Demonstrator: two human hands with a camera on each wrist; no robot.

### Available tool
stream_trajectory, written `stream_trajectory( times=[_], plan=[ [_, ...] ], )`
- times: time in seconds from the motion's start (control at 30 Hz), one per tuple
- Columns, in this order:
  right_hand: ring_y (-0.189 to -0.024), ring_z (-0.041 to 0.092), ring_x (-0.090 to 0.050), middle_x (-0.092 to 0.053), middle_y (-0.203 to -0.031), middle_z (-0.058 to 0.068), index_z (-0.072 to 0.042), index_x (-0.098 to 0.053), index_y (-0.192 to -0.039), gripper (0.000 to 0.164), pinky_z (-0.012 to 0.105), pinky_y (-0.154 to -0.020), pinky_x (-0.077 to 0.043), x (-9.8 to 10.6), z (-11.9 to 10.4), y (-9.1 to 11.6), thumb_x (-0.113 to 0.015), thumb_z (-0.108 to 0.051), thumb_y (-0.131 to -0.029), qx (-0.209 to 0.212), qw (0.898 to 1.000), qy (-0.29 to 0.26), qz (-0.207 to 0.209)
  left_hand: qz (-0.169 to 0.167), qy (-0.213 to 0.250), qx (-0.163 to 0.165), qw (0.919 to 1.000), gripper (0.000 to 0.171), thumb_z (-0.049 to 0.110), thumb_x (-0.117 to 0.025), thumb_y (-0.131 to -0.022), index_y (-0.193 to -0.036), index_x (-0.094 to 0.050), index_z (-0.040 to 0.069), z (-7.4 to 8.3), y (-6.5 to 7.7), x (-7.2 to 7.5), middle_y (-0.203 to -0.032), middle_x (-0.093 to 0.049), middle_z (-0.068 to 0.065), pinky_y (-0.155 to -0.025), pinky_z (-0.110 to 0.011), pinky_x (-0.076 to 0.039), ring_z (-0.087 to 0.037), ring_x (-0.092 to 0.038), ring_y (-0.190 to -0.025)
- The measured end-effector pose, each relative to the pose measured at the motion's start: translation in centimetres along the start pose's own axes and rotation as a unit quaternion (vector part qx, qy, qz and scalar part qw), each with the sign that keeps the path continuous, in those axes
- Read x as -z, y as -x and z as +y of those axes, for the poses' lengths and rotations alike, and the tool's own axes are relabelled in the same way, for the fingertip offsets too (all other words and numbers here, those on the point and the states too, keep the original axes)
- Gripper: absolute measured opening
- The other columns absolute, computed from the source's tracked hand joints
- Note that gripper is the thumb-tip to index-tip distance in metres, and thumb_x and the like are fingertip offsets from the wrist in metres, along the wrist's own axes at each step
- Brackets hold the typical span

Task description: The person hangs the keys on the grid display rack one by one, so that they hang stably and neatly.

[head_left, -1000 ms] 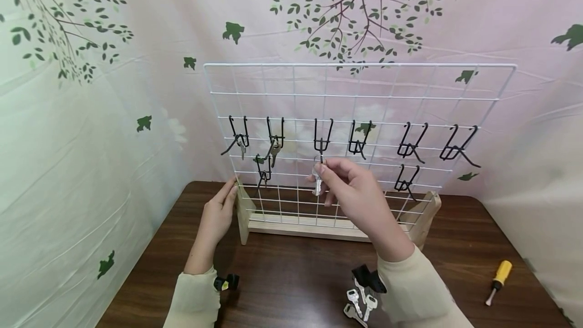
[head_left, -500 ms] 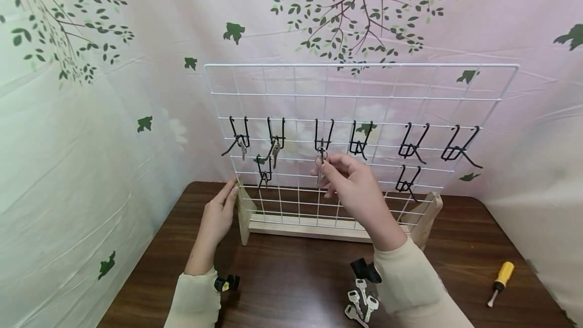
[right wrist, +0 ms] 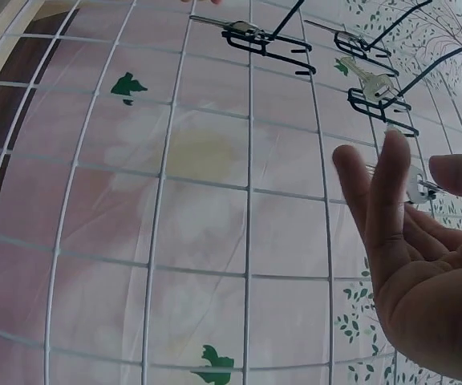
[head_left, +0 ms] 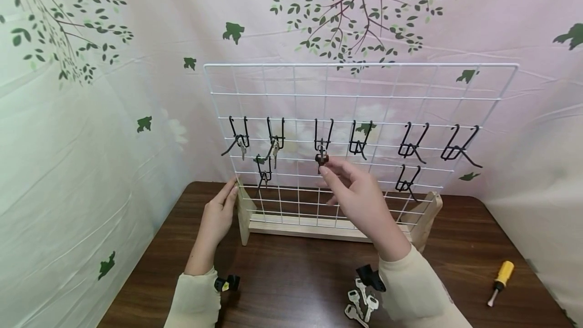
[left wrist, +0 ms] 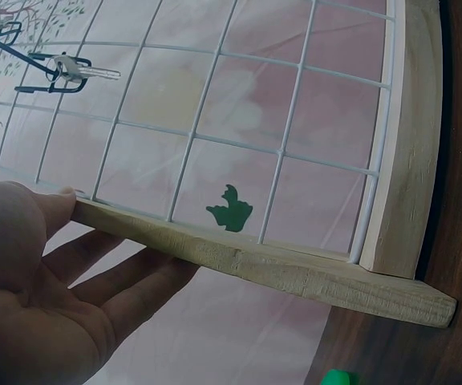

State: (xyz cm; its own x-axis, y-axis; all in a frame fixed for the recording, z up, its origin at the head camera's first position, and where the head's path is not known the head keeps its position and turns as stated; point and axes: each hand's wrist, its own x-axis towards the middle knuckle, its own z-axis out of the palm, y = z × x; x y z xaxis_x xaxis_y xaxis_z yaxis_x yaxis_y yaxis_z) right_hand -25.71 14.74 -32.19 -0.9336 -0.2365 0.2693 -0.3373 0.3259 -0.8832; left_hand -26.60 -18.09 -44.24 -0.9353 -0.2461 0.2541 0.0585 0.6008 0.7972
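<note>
My left hand [head_left: 218, 215] holds the upper end of the wooden side support [left wrist: 239, 261] of a white wire grid rack; in the left wrist view its thumb lies on one side and its fingers on the other. At the middle black hook [head_left: 324, 135] a key [head_left: 321, 158] is on the prong. My right hand [head_left: 357, 189] is at that key, its thumb and fingertips on the lower part. In the right wrist view the key [right wrist: 415, 184] shows between thumb and fingers, partly hidden. Keys hang on the left hooks, one being the second-hook key [head_left: 275, 152].
Several loose keys [head_left: 361, 303] lie on the dark wood table [head_left: 282, 277] near my right sleeve. A yellow-handled screwdriver [head_left: 501, 280] lies at the right. More black hooks [head_left: 412, 143] stick out from the right half of the grid [head_left: 360, 66]. Printed cloth hangs behind.
My right hand has brought the key up from just below the middle hook onto its prong. The key has turned and looks darker. My left hand has stayed on the support.
</note>
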Motion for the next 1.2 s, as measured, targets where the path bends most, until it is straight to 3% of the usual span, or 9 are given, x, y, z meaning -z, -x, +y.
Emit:
stream_trajectory(
  times=[0.23,0.33,0.6,0.87,1.07,1.2],
  plan=[
    [-0.091,0.014,-0.080,-0.072,-0.143,0.008,-0.017,-0.057,-0.153,0.049,0.027,-0.070,-0.064,0.5,0.8,3.0,-0.057,-0.043,-0.112,0.014,0.998,0.056,0.034,-0.002,-0.004,0.004,1.0000,0.049,0.041,-0.046,-0.116,-0.162,-0.049,0.025,0.0,0.0,0.0,-0.162,-0.052,-0.016,-0.121,-0.066,-0.043,-0.041,-0.052,-0.149],
    [-0.077,0.010,-0.078,-0.079,-0.130,0.010,-0.018,-0.061,-0.149,0.044,0.026,-0.068,-0.063,0.9,1.7,4.5,-0.058,-0.041,-0.112,0.006,0.996,0.067,0.054,0.000,-0.002,0.003,1.0000,0.049,0.041,-0.046,-0.116,-0.162,-0.049,0.026,0.0,-0.1,-0.2,-0.162,-0.052,-0.016,-0.121,-0.065,-0.043,-0.040,-0.052,-0.149],
    [-0.087,0.001,-0.077,-0.078,-0.131,0.012,-0.015,-0.066,-0.142,0.034,0.030,-0.067,-0.065,1.8,5.2,7.3,-0.058,-0.031,-0.112,-0.020,0.996,0.036,0.075,0.004,-0.002,0.010,0.9999,0.050,0.043,-0.045,-0.115,-0.163,-0.048,0.027,0.1,-0.3,-0.4,-0.163,-0.052,-0.015,-0.121,-0.065,-0.043,-0.040,-0.052,-0.150],
    [-0.078,0.003,-0.075,-0.078,-0.127,0.018,-0.008,-0.066,-0.140,0.036,0.028,-0.064,-0.063,2.1,9.2,9.4,-0.059,-0.029,-0.112,-0.108,0.989,0.046,0.089,0.008,-0.003,0.004,1.0000,0.049,0.043,-0.045,-0.115,-0.162,-0.049,0.028,0.0,-0.3,-0.5,-0.162,-0.053,-0.015,-0.121,-0.065,-0.043,-0.040,-0.053,-0.149],
    [-0.073,0.013,-0.076,-0.079,-0.124,0.017,-0.006,-0.068,-0.137,0.042,0.027,-0.063,-0.062,1.9,12.7,10.2,-0.062,-0.037,-0.110,-0.173,0.981,0.079,0.049,0.006,-0.005,0.004,1.0000,0.050,0.043,-0.045,-0.115,-0.162,-0.050,0.026,0.1,-0.4,-0.4,-0.162,-0.053,-0.016,-0.121,-0.066,-0.043,-0.041,-0.053,-0.149],
    [-0.069,0.014,-0.075,-0.082,-0.112,0.013,-0.004,-0.069,-0.135,0.047,0.027,-0.062,-0.060,1.8,14.5,10.6,-0.062,-0.042,-0.109,-0.201,0.973,0.110,0.026,0.005,-0.009,0.003,0.9999,0.049,0.042,-0.045,-0.116,-0.162,-0.050,0.025,0.2,-0.2,-0.4,-0.161,-0.053,-0.018,-0.120,-0.067,-0.043,-0.042,-0.053,-0.148]
  ],
)
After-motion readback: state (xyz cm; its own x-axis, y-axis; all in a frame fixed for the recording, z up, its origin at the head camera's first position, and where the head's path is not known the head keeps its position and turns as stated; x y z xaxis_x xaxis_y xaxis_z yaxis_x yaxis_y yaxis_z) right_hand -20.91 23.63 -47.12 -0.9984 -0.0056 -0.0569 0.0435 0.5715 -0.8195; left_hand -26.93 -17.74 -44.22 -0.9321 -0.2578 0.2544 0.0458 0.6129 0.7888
